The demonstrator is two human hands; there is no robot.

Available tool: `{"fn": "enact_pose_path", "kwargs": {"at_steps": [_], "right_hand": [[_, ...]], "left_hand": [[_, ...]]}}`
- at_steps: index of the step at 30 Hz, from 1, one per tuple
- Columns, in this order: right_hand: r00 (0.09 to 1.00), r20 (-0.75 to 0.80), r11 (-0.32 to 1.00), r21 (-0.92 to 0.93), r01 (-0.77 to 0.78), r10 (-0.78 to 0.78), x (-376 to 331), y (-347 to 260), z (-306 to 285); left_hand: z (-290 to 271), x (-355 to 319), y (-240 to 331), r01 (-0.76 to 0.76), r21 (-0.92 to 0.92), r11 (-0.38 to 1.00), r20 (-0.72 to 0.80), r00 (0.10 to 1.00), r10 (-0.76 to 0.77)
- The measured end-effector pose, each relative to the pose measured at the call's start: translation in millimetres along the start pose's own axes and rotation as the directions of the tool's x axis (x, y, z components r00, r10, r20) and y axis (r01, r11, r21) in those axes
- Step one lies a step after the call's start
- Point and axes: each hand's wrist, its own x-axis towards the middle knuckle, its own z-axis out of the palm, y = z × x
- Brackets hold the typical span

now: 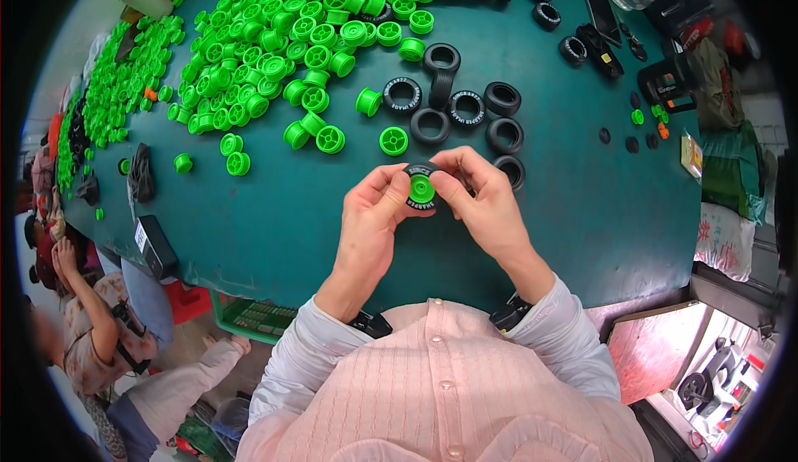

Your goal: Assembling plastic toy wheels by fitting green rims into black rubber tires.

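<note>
Toy wheel (421, 187), green hub apparently facing up, sits pinched between left hand (370, 221) and right hand (486, 204) fingers.

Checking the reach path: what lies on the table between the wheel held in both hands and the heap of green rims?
In the head view, between the held wheel and the green rim heap lie a single green rim and loose black tires.
</note>
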Motion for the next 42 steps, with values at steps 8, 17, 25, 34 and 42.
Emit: {"fn": "enact_pose_path", "kwargs": {"at_steps": [8,17,25,34,42], "right_hand": [[0.985,0.079,0.905,-0.389,0.171,-0.152,-7.0,-16.7,-6.8],[0.981,0.155,0.969,-0.2,0.146,-0.116,-13.5,-4.3,-4.5],[0.966,0.252,0.986,-0.143,0.089,-0.051,-7.8,-12.1,-14.4],[0.956,0.266,0.981,-0.113,0.159,-0.124,-4.8,-15.4,-16.9],[0.916,0.115,0.874,-0.275,0.4,-0.383,-11.6,-1.1,-3.8]], "left_hand": [[4.0,-3.0,9.6,-0.063,0.252,0.966,0.041,0.998,0.054],[-3.5,-2.3,9.7,-0.025,0.24,0.971,0.085,0.996,0.004],[-7.5,0.8,17.7,0.098,0.166,0.981,0.129,0.984,-0.12],[-13.0,2.1,9.8,0.119,0.068,0.991,0.234,0.963,-0.132],[-22.3,-1.8,18.0,0.121,-0.183,0.976,0.275,0.959,-0.067]]}}
